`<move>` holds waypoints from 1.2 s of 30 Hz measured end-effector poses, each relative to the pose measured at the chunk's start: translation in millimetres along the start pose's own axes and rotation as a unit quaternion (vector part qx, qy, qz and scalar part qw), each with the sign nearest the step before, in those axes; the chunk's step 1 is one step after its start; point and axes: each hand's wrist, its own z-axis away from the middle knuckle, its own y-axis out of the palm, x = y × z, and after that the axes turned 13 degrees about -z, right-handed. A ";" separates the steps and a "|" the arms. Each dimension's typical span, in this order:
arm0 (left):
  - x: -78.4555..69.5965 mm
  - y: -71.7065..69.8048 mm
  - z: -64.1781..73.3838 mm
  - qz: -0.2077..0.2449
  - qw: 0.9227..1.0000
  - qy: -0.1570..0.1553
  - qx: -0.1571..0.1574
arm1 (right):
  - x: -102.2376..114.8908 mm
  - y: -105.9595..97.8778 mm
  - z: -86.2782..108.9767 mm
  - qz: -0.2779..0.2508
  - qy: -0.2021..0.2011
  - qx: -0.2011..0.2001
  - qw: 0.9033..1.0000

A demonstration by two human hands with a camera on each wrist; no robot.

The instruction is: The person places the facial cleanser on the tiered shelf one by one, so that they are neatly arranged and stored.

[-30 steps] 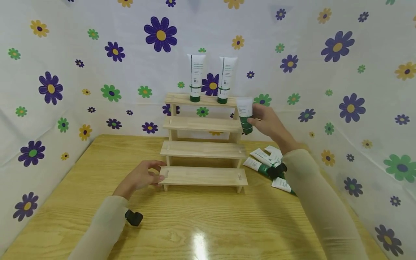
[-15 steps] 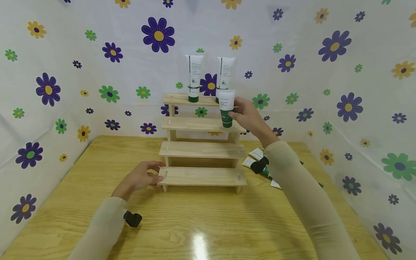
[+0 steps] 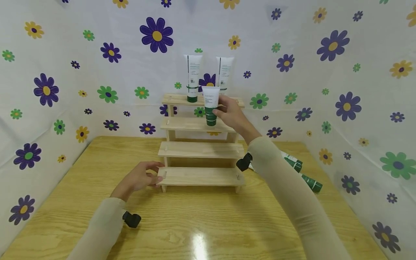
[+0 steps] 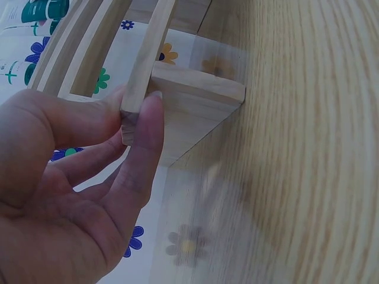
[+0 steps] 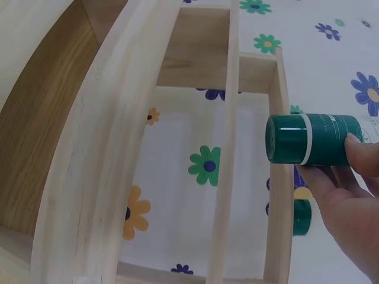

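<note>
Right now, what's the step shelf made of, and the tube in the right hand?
The four-tier step shelf looks like pale, matte wood, perhaps unvarnished: grain lines show on it. The squeeze tube in the right hand is probably plastic: its white end looks flattened, and its green cap shines.

The rack (image 3: 201, 148) stands on the table (image 3: 175, 216), the cloth (image 3: 208, 25) behind it. Two tubes (image 3: 193, 76) stand apart on its top step (image 3: 177, 99). My right hand (image 3: 233, 112) holds another tube (image 3: 211, 106) in front of that step. My left hand (image 3: 140, 177) is at the left end of the lowest step (image 3: 201, 176). More tubes (image 3: 294, 163) lie right of the rack, partly behind my right sleeve (image 3: 289, 191).
</note>
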 end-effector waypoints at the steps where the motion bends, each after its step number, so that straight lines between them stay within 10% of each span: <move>1: -0.2 0.0 0.1 0.001 1.000 0.000 0.000 | 0.1 2.7 -1.6 -0.004 0.000 0.002 1.000; 36: 5.3 0.2 -3.2 0.005 1.000 0.005 0.003 | -13.3 74.2 -32.3 -0.035 -0.007 0.013 0.999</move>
